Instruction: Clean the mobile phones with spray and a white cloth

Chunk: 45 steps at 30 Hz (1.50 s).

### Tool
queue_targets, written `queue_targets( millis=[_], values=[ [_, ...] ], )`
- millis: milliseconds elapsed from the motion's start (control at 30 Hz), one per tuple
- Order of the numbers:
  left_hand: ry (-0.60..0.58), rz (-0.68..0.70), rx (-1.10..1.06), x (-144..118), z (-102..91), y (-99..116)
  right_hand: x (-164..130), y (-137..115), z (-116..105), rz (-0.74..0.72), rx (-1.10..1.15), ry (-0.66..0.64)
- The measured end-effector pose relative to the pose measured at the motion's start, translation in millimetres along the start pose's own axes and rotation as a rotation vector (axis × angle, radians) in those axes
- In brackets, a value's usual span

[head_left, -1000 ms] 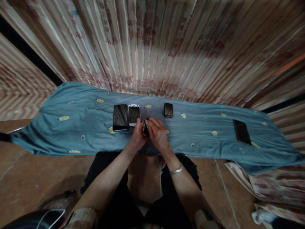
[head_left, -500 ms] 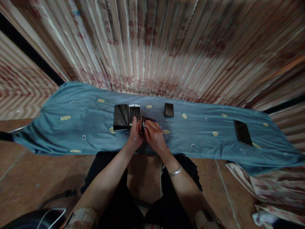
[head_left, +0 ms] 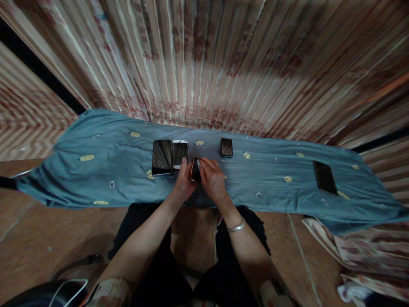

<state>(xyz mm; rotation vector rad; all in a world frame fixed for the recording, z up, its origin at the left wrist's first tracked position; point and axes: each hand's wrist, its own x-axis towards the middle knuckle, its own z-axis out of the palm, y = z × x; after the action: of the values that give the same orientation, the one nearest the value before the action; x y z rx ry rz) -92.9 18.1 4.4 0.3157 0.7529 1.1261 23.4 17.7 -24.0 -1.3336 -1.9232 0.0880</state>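
Head view: at frame centre, left hand (head_left: 182, 184) and right hand (head_left: 213, 181) pinch a dark phone (head_left: 194, 170) on edge above the blue-draped worktop (head_left: 105, 170); a steady 2-handed grip should keep it clear of 2 phones (head_left: 169, 156) just left.

My single head-worn camera looks steeply down and forward over my forearms onto the blue cloth (head_left: 111, 170), curtain (head_left: 204, 64) filling the background.
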Motion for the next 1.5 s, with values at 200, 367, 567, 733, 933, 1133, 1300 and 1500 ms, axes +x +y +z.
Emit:
queue_targets(
  millis=[200, 367, 567, 733, 933, 1133, 1300, 1500],
  values=[
    [0.061, 0.041, -0.017, 2.1, -0.5, 8.6, -4.5, -5.6, 3.7, -0.019, 0.000, -0.070],
    [0.070, 0.048, 0.004, 1.4, 0.2, 10.8, -4.9, -4.4, 4.0, -0.042, -0.019, -0.041],
    [0.049, 0.015, 0.002, -1.2, 2.3, 6.3, -0.2, 3.6, -1.1, -0.013, -0.012, 0.017],
    [0.058, 0.020, -0.006, 0.4, -0.1, 7.3, -0.5, 3.2, -0.1, 0.014, 0.002, -0.016],
    [0.079, 0.054, -0.013, 4.4, -4.7, 12.8, -3.9, -1.3, 2.9, -0.022, -0.010, -0.072],
    [0.079, 0.054, -0.022, 3.7, -2.8, 9.8, -2.4, 3.6, 1.7, -0.029, -0.022, -0.015],
    [0.028, 0.014, -0.021, 0.5, 2.3, 6.7, 0.9, 13.0, -1.2, -0.012, -0.036, 0.050],
    [0.012, 0.031, -0.018, -0.9, 3.5, 4.8, 0.3, 14.0, -0.8, 0.030, -0.011, 0.008]
  ],
)
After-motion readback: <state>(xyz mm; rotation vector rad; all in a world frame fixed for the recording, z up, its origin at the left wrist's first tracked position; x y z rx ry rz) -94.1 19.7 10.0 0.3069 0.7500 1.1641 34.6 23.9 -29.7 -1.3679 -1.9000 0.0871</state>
